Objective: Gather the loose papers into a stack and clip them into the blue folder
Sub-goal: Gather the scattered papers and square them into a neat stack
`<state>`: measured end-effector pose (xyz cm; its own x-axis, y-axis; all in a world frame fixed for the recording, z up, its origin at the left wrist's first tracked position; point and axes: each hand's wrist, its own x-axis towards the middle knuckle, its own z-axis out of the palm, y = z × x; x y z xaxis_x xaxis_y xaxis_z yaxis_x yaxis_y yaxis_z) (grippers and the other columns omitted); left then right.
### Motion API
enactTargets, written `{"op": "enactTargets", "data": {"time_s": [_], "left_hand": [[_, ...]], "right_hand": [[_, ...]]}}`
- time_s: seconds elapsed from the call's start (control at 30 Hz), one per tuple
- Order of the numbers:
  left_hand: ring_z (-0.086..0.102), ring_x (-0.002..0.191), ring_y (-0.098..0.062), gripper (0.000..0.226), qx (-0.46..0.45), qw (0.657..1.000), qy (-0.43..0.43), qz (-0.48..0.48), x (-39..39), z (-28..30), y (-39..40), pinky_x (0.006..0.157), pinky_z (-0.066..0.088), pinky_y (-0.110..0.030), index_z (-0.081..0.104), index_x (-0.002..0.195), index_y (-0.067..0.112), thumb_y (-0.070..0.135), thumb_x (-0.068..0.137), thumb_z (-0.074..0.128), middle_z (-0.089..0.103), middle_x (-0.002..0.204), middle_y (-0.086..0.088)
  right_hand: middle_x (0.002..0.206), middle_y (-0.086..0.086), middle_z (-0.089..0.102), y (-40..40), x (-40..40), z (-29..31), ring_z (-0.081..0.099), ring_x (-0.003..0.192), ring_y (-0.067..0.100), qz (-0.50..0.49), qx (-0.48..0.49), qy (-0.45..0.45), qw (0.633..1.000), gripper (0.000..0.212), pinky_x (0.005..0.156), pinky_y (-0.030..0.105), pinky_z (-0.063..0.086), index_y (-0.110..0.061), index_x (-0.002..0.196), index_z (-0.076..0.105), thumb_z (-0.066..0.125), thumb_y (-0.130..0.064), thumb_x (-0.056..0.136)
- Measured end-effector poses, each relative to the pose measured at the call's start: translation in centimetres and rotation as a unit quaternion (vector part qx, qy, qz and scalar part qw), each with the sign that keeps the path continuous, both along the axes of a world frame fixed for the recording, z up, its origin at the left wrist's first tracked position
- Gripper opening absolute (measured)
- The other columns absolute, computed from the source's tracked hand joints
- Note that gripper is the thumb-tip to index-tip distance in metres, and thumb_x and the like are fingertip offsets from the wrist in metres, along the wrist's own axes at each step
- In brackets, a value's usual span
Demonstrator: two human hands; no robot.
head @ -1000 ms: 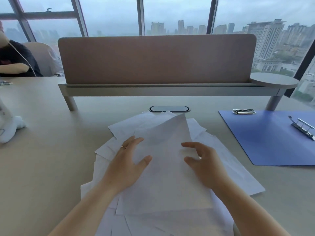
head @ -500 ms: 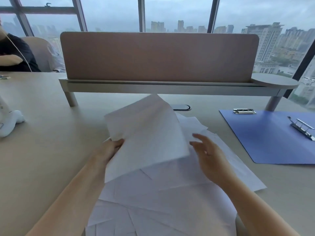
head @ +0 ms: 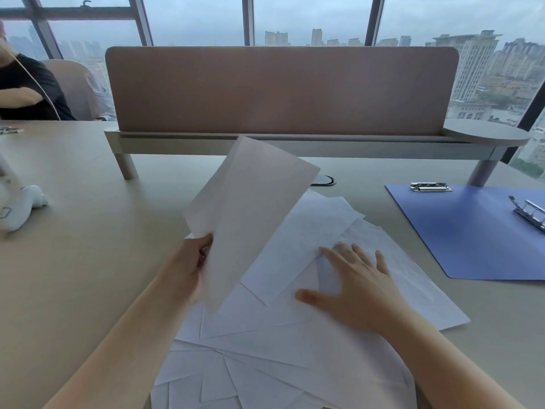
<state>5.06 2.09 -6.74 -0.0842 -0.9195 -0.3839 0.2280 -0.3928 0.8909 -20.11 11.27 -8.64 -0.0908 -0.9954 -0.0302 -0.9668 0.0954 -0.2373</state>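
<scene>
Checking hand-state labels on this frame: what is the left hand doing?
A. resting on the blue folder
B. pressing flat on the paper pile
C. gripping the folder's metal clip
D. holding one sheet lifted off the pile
D: the left hand pinches the edge of a single sheet raised above the loose papers, while the right hand lies flat on the pile; the blue folder sits untouched off to the right.

Single head-worn view, wide-angle, close over the desk (head: 88, 261). Faces forward and down across it toward the divider panel (head: 280, 90) and windows (head: 309, 19). Forearms enter from the bottom edge.
</scene>
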Motion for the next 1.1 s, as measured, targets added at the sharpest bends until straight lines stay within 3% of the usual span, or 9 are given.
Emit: {"op": "enactTargets", "data": {"time_s": [0.13, 0.3, 0.37, 0.47, 0.57, 0.63, 0.7, 0.87, 1.1], "left_hand": [[0.058, 0.031, -0.011, 0.017, -0.023, 0.999, -0.025, 0.003, -0.4, -0.3, -0.1, 0.032, 0.045, -0.017, 0.060, 0.093, 0.012, 0.011, 0.102, 0.046, 0.062, 0.042, 0.000], [0.069, 0.055, -0.017, 0.013, -0.111, 0.984, -0.137, 0.022, -0.4, -0.7, -0.3, 0.056, 0.056, -0.024, 0.073, 0.091, 0.013, 0.016, 0.094, 0.061, 0.077, 0.075, -0.006], [0.069, 0.066, -0.024, 0.022, -0.177, 0.951, -0.255, 0.014, 0.1, -0.9, -0.5, 0.066, 0.053, -0.035, 0.076, 0.083, 0.012, 0.032, 0.085, 0.067, 0.077, 0.084, -0.012], [0.056, 0.059, -0.020, 0.038, -0.210, 0.916, -0.342, -0.024, 0.6, -0.6, -0.3, 0.060, 0.041, -0.031, 0.068, 0.077, 0.004, 0.041, 0.083, 0.067, 0.062, 0.066, -0.003], [0.060, 0.058, -0.023, 0.025, -0.228, 0.898, -0.373, -0.051, 0.7, -0.5, -0.5, 0.059, 0.042, -0.029, 0.070, 0.076, 0.012, 0.031, 0.091, 0.065, 0.067, 0.065, -0.003], [0.071, 0.074, -0.031, 0.023, -0.246, 0.888, -0.378, -0.085, 0.7, -0.5, -0.3, 0.069, 0.053, -0.036, 0.074, 0.090, 0.018, 0.038, 0.087, 0.064, 0.075, 0.082, -0.008], [0.071, 0.083, -0.031, 0.036, -0.256, 0.872, -0.400, -0.116, 0.6, -0.5, -0.2, 0.078, 0.056, -0.042, 0.070, 0.099, 0.017, 0.047, 0.083, 0.058, 0.075, 0.090, -0.009], [0.054, 0.061, -0.020, 0.031, -0.280, 0.820, -0.487, -0.107, 0.4, -1.4, -0.4, 0.059, 0.040, -0.031, 0.059, 0.080, 0.013, 0.039, 0.095, 0.055, 0.058, 0.065, -0.002], [0.031, 0.056, -0.021, 0.041, -0.347, 0.760, -0.543, -0.077, -0.6, -1.2, 0.3, 0.053, 0.025, -0.033, 0.030, 0.071, 0.014, 0.039, 0.096, 0.052, 0.031, 0.060, -0.001]], "right_hand": [[0.168, -0.015, -0.007, -0.2, 0.6, -0.3, -0.015, 0.154, 0.013, 0.070, 0.021, -0.006, 0.997, 0.089, 0.123, 0.050, -0.013, -0.058, 0.152, 0.004, 0.023, -0.094, 0.072], [0.156, -0.025, 0.035, 0.6, 0.7, 1.6, 0.017, 0.148, 0.002, 0.122, 0.025, -0.023, 0.992, 0.087, 0.124, 0.045, 0.005, -0.050, 0.144, 0.040, 0.027, -0.092, 0.069], [0.143, -0.017, 0.053, 0.8, 0.3, 2.3, 0.040, 0.138, 0.009, 0.142, 0.035, -0.012, 0.989, 0.060, 0.122, 0.040, 0.018, -0.039, 0.133, 0.056, 0.044, -0.061, 0.078], [0.092, -0.026, 0.065, 0.4, -0.3, 2.3, 0.059, 0.091, 0.004, 0.109, 0.002, -0.048, 0.993, 0.012, 0.087, 0.022, 0.046, -0.039, 0.087, 0.061, 0.059, -0.028, 0.081], [0.079, -0.030, 0.065, 0.1, -1.1, 1.9, 0.058, 0.076, 0.000, 0.080, -0.013, -0.116, 0.990, 0.004, 0.068, 0.017, 0.045, -0.041, 0.074, 0.062, 0.061, -0.045, 0.073], [0.080, -0.023, 0.069, 0.0, -1.3, 1.7, 0.061, 0.078, 0.003, 0.074, -0.046, -0.143, 0.986, 0.028, 0.072, 0.023, 0.049, -0.036, 0.080, 0.068, 0.055, -0.058, 0.068], [0.075, -0.025, 0.068, -0.4, -1.5, 1.1, 0.060, 0.074, 0.002, 0.020, -0.085, -0.190, 0.978, 0.007, 0.066, 0.019, 0.045, -0.039, 0.074, 0.065, 0.066, -0.047, 0.074], [0.132, -0.007, 0.057, -1.9, -1.7, 0.5, 0.059, 0.118, 0.018, -0.155, -0.159, -0.353, 0.909, 0.047, 0.101, 0.041, 0.049, -0.035, 0.117, 0.064, 0.085, -0.035, 0.075], [0.131, 0.020, 0.051, -1.9, -1.9, 1.2, 0.054, 0.128, 0.035, -0.236, -0.145, -0.585, 0.763, 0.064, 0.106, 0.047, 0.049, -0.028, 0.132, 0.055, 0.080, -0.002, 0.080]]}}
